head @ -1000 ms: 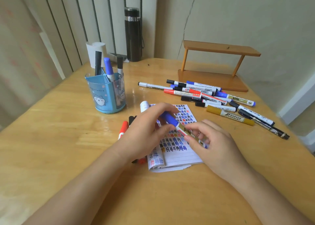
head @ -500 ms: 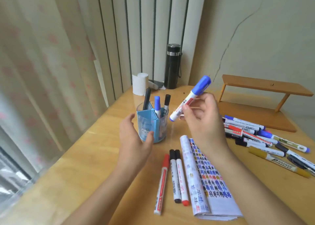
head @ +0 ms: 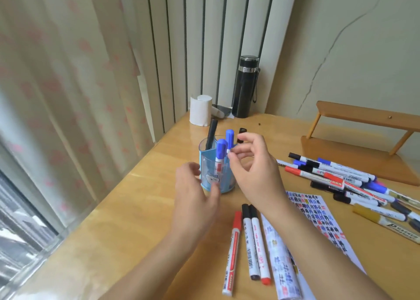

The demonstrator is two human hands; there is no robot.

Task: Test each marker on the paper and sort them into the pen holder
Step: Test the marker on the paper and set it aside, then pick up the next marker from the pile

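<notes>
The translucent blue round plastic pen holder (head: 210, 177) stands upright on the light wooden tabletop (head: 127, 231), near its left edge. It is divided into compartments. A blue-capped white marker with a red label (head: 220, 154) stands in the front compartment. A second blue-capped marker (head: 230, 137) stands just behind it. A black marker (head: 211, 132) leans at the rear left, and a black cap (head: 242, 131) shows at the rear right.

Left hand (head: 195, 193): fingers relaxed and spread, cupped beside the left wall of the holder. The thumb lies across the front wall. Contact cannot be confirmed.

Right hand (head: 254, 168): raised over the right side of the holder, fingers loosely curled. Thumb and forefinger tips meet at the barrel of the rear blue-capped marker. Whether they pinch it cannot be told.

In front of the holder, three white markers lie side by side on the tabletop: one red-capped (head: 234, 254) and two black-capped (head: 250, 238). Just to their right lies the white paper sheet covered in coloured test marks (head: 318, 218), its near edge curled into a roll.

A pile of mixed red, blue and black markers (head: 336, 177) lies further right, with a yellow-capped marker (head: 372, 216) at its near side. Behind the pile stands a small wooden shelf stand (head: 363, 115). A black flask (head: 246, 86) and a white paper roll (head: 201, 111) stand at the far edge of the tabletop.
</notes>
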